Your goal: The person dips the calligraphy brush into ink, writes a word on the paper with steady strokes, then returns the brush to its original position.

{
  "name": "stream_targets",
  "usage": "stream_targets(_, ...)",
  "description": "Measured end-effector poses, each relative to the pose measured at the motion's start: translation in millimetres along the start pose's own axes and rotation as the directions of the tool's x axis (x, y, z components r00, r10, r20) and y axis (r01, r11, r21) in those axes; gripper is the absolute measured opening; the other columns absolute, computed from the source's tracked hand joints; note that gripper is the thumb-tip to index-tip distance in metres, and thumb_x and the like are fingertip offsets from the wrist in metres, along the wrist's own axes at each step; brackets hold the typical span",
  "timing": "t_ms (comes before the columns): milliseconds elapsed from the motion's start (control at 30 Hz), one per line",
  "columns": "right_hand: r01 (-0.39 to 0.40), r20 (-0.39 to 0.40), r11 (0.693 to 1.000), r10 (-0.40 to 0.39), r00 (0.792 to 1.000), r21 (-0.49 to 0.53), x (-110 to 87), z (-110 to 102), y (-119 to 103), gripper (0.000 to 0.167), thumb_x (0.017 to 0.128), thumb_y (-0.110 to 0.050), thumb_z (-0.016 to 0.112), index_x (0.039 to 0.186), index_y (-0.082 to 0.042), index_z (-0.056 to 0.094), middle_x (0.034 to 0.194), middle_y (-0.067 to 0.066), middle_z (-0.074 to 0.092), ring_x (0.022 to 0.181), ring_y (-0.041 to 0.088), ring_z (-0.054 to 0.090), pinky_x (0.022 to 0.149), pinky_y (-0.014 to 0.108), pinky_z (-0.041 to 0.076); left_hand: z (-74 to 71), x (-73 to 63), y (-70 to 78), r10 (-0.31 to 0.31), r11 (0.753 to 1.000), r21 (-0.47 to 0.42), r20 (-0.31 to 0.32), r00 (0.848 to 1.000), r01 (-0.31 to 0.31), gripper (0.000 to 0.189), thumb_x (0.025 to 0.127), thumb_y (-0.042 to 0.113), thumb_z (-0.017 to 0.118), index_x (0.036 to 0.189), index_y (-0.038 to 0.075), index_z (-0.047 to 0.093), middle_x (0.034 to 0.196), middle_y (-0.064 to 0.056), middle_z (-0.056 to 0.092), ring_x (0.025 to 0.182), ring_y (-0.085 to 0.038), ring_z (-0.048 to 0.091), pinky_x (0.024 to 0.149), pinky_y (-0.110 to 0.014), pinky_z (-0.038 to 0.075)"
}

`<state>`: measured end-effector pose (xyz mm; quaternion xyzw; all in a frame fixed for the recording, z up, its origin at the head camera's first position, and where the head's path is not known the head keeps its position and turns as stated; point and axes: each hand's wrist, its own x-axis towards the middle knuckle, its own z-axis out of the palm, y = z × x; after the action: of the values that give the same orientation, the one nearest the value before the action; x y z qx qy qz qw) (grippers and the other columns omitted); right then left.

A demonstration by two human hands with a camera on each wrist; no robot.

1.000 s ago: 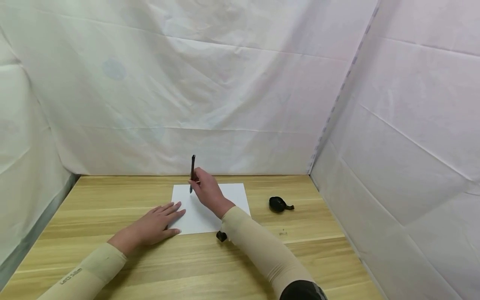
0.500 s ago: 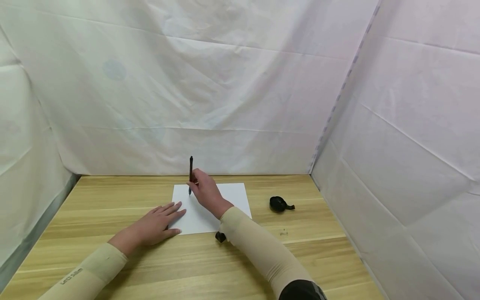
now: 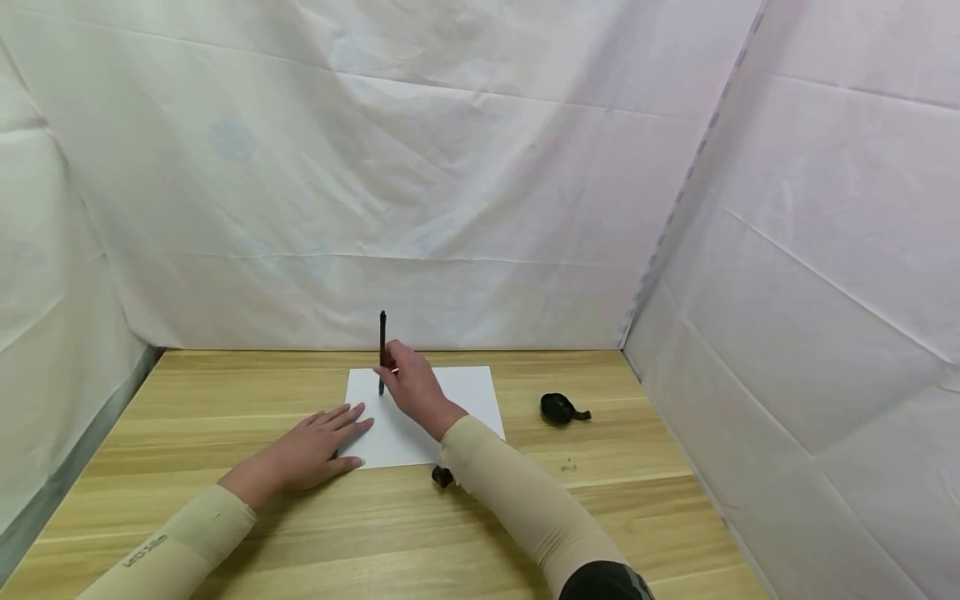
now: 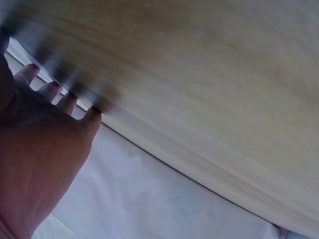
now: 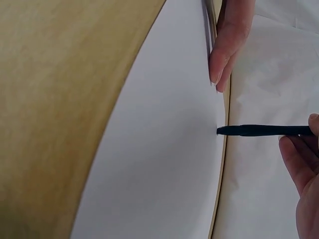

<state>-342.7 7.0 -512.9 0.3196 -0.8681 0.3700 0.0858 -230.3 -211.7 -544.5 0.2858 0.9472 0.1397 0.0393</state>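
A sheet of white paper [image 3: 405,442] lies on the wooden table [image 3: 300,542]. My left hand [image 3: 307,454] rests with spread fingers on its left edge. In the left wrist view, the fingers of that left hand [image 4: 45,144] are stretched out over the tabletop. A black pen [image 3: 382,329] stands almost upright, pinched between thumb and fingers of my right hand [image 3: 416,387]. Its tip is at the upper left part of the paper. The right wrist view shows the pen [image 5: 264,130] with its tip right at the sheet, and the right hand [image 5: 304,174] gripping it higher up.
To the right of the paper lies a round black object [image 3: 557,408] with a short tail. A small black item [image 3: 442,476] sits at the paper's front edge, partly covered by the right forearm. White cloth [image 3: 420,183] hangs behind the table and along both sides.
The pen tip has shifted slightly left, then a little toward the near side of the paper, with the right hand following. The left hand has stayed in place.
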Motion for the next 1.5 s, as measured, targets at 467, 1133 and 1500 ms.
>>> stream_targets(467, 0.002, 0.012, 1.000, -0.002, 1.000, -0.006, -3.4, 2, 2, 0.019, 0.110, -0.020, 0.074, 0.121, -0.008, 0.065, 0.101, -0.005, 0.068, 0.095, 0.002, 0.069, 0.082, 0.015, 0.057, 0.1, 0.8, 0.0, 0.007, 1.000, 0.006, -0.007, 1.000, -0.007, 0.071, 0.110, 0.051, 0.065, 0.167, 0.011, 0.051, 0.175, -0.020, 0.040, 0.160, -0.048, 0.036, 0.124, -0.072, 0.034)
stream_targets(1133, 0.014, 0.017, 0.998, -0.015, 1.000, 0.053, -11.4, 2, 1, 0.014, 0.109, -0.019, 0.074, 0.115, -0.017, 0.061, 0.100, -0.008, 0.068, 0.093, 0.000, 0.068, 0.082, 0.015, 0.057, -1.7, 1.3, 1.6, -0.003, 1.000, -0.002, 0.015, 1.000, 0.003, 0.071, 0.111, 0.050, 0.065, 0.167, 0.010, 0.051, 0.175, -0.021, 0.039, 0.160, -0.049, 0.035, 0.124, -0.073, 0.033)
stream_targets(1500, 0.054, 0.004, 0.997, -0.054, 0.999, 0.054, -17.1, 3, 2, 0.018, 0.109, -0.017, 0.075, 0.120, -0.017, 0.062, 0.099, -0.009, 0.067, 0.092, -0.002, 0.067, 0.082, 0.014, 0.057, 1.6, 1.8, -0.5, 0.004, 1.000, -0.006, 0.001, 1.000, -0.004, 0.070, 0.111, 0.049, 0.066, 0.166, 0.009, 0.051, 0.175, -0.022, 0.040, 0.160, -0.049, 0.036, 0.124, -0.073, 0.033)
